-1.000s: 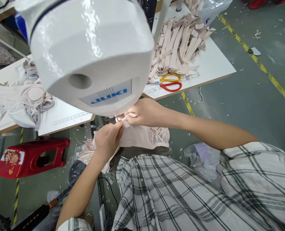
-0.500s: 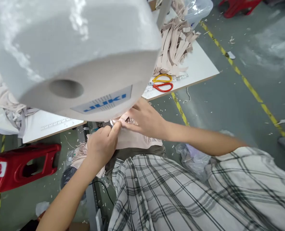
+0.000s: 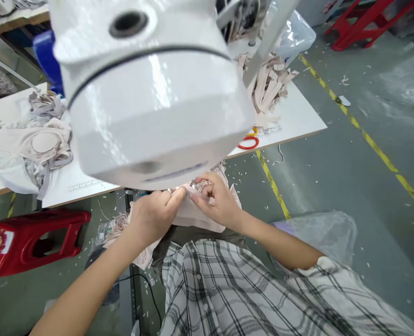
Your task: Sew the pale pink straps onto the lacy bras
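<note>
A pale pink piece of fabric [image 3: 196,215] hangs over my lap below the head of a white sewing machine [image 3: 161,107]. With thumb and fingers, my left hand [image 3: 156,210] pinches the fabric's upper edge close under the machine head. My right hand [image 3: 219,200] grips the same edge a little to the right, its fingers curled. Between the two hands a small metal part [image 3: 193,184] shows at the cloth. The machine head hides the needle and the sewing spot.
Scissors [image 3: 249,142] with red and yellow handles lie on the white table [image 3: 305,116] beside a pile of fabric strips [image 3: 268,88]. Sewn pieces [image 3: 42,140] lie on the left. A red stool [image 3: 35,238] stands at lower left, and a clear plastic bag [image 3: 326,233] lies at right.
The view has tilted, so more of the machine's top shows. My right hand has drawn back from under the machine head and now holds the fabric edge with curled fingers.
</note>
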Motion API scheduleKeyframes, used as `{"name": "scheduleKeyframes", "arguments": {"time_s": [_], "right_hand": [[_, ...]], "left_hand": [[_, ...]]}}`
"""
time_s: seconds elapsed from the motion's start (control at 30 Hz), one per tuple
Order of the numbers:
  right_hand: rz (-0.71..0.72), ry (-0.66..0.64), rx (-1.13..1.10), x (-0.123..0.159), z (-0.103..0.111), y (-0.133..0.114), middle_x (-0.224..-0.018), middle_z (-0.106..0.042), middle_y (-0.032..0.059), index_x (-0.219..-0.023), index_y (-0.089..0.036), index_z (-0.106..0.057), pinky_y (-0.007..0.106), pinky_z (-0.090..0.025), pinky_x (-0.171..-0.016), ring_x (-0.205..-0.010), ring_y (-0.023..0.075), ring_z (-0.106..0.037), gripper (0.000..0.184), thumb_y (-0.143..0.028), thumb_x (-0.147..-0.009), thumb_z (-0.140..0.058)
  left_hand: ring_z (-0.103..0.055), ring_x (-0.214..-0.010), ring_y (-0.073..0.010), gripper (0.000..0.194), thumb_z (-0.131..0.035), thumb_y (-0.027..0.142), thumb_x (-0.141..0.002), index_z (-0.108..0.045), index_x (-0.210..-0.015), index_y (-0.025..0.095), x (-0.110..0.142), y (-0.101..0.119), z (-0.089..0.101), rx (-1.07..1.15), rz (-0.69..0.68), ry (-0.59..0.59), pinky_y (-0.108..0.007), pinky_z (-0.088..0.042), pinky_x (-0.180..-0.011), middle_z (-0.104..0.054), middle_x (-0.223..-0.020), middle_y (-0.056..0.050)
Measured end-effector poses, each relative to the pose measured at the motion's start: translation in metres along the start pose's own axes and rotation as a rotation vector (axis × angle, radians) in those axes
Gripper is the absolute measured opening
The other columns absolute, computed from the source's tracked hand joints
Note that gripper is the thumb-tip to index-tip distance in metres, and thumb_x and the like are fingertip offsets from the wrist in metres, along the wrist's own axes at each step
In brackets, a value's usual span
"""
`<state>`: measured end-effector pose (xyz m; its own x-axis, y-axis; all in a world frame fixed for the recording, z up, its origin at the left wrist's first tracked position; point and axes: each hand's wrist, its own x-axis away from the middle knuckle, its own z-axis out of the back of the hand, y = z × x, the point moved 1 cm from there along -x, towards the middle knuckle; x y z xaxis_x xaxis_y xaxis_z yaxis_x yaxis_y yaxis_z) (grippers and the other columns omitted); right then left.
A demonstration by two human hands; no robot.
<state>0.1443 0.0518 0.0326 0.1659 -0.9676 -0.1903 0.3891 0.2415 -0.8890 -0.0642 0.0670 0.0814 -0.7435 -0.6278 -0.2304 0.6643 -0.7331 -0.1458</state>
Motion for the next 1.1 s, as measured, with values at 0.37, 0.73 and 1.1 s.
{"name": "scheduleKeyframes", "arguments": {"time_s": [0.37, 0.73, 1.1], "right_hand": [[0.077, -0.158, 0.166, -0.048, 0.024, -0.006, -0.102, -0.066, 0.0068, -0.117, -0.025, -0.068, 0.038, -0.055, -0.085, -0.103, 0.0261, -0.061, 0.032, -0.025, -0.087, -0.056], [0.072, -0.273, 0.05, -0.074, 0.035, -0.016, -0.125, -0.065, 0.0062, -0.115, -0.028, -0.072, 0.041, -0.057, -0.095, -0.118, 0.0273, -0.061, 0.034, -0.024, -0.084, -0.06], [0.127, -0.242, 0.057, -0.075, 0.031, -0.006, -0.128, -0.064, 0.0051, -0.113, -0.028, -0.073, 0.045, -0.054, -0.102, -0.121, 0.0282, -0.061, 0.034, -0.019, -0.083, -0.061]], "left_hand": [[-0.049, -0.049, -0.0155, 0.023, -0.05, 0.012, -0.09, -0.062, -0.109, 0.016, -0.016, 0.036, 0.01, -0.046, 0.239, 0.058, -0.033, -0.023, -0.045, -0.054, -0.055, 0.0], [-0.045, -0.042, -0.016, 0.032, -0.05, 0.024, -0.089, -0.063, -0.117, 0.021, -0.012, 0.037, 0.003, 0.178, 0.39, 0.093, -0.029, -0.025, -0.043, -0.05, -0.049, -0.002], [-0.04, -0.041, -0.0149, 0.034, -0.049, 0.025, -0.09, -0.063, -0.121, 0.022, -0.008, 0.034, 0.0, 0.251, 0.454, 0.105, -0.029, -0.021, -0.041, -0.048, -0.048, -0.001]]}}
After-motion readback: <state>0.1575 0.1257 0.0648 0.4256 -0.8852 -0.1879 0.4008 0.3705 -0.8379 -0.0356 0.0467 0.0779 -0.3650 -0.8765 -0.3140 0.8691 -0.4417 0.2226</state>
